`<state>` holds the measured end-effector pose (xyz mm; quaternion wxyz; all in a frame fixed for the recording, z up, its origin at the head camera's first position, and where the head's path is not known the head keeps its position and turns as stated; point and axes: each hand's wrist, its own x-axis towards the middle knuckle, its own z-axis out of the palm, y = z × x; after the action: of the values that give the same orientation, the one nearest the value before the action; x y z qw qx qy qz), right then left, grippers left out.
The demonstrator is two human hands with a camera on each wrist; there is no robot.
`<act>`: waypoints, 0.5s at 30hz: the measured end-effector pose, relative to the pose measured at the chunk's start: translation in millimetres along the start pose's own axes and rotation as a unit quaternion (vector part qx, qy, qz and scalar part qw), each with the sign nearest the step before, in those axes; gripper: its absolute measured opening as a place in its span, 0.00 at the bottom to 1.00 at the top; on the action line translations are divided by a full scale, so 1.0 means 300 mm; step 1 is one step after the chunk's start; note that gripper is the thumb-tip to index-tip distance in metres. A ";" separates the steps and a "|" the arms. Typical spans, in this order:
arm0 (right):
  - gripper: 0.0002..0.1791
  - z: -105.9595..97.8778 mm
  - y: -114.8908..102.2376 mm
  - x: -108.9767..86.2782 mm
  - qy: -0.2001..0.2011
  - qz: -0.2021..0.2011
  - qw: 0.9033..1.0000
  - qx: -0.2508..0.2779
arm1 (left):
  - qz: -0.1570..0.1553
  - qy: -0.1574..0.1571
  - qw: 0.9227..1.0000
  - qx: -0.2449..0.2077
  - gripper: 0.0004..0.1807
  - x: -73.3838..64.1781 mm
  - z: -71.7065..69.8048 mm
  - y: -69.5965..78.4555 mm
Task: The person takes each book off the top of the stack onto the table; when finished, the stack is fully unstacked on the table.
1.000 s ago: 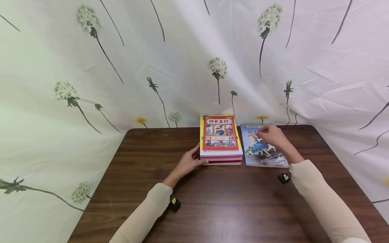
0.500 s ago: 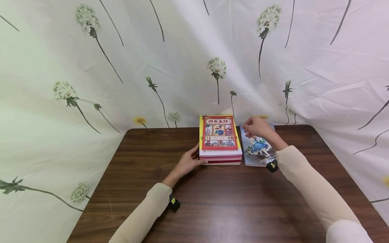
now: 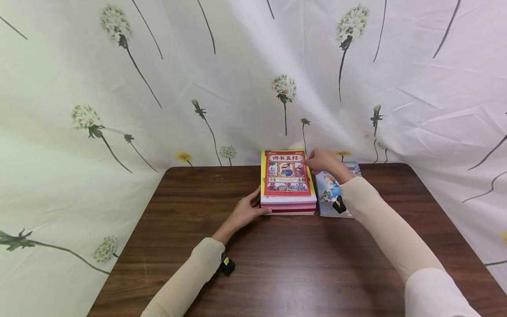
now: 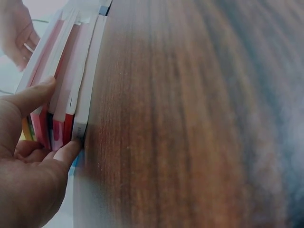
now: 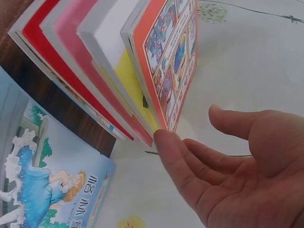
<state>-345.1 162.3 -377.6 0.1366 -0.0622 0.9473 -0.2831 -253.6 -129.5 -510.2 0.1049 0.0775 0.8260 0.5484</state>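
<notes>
A stack of books (image 3: 288, 207) stands at the table's far edge, topped by a red-bordered picture book (image 3: 287, 174) over a yellow-covered one. My left hand (image 3: 243, 213) grips the stack's near left corner; in the left wrist view its thumb and a finger lie on the spines and page edges. My right hand (image 3: 322, 163) is at the stack's far right side. In the right wrist view, its index fingertip (image 5: 165, 137) is right at the corner of the red book, with the thumb spread apart and nothing held. A blue-covered book (image 3: 330, 193) lies flat beside the stack, partly hidden under the right forearm.
The dark wooden table (image 3: 277, 264) extends toward me and to both sides. A white cloth (image 3: 237, 88) printed with dandelions hangs directly behind its far edge. Black wrist cameras hang below both cream sleeves (image 3: 392, 229).
My right hand has moved left from over the blue book to the red book's right edge. My left hand has stayed at the stack's corner, and the books lie as before.
</notes>
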 end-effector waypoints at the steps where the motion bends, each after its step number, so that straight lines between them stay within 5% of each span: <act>1: 0.26 0.001 -0.004 0.003 -0.003 0.002 1.000 -0.008 | 0.000 0.000 1.000 0.000 0.53 0.000 0.000 0.000; 7: 0.26 0.015 -0.028 0.030 -0.019 0.026 0.999 -0.028 | 0.001 -0.001 1.000 -0.001 0.53 0.000 -0.003 -0.001; 15: 0.28 0.057 -0.042 0.061 -0.040 0.052 0.998 0.020 | -0.004 0.000 1.000 0.009 0.53 0.002 -0.002 0.003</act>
<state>-357.0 139.6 -388.4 0.1902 -0.0210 0.9372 -0.2917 -254.3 -129.6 -509.2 0.1066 0.0755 0.8312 0.5404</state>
